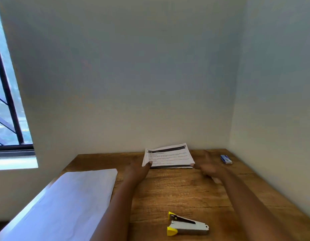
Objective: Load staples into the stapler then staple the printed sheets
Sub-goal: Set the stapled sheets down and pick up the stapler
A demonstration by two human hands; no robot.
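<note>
Thin stack of white printed paper sheets (168, 158), likely light and floppy, pinched at near corners by left hand (139, 168) and right hand (207, 168). Best supported at both edges.

Wooden desk (176, 192) fills lower center and right of frame, pushed into corner of two plain pale walls (133, 75). Window (6, 101) with dark bars at left edge, daylight coming through, bright sill below it.
</note>
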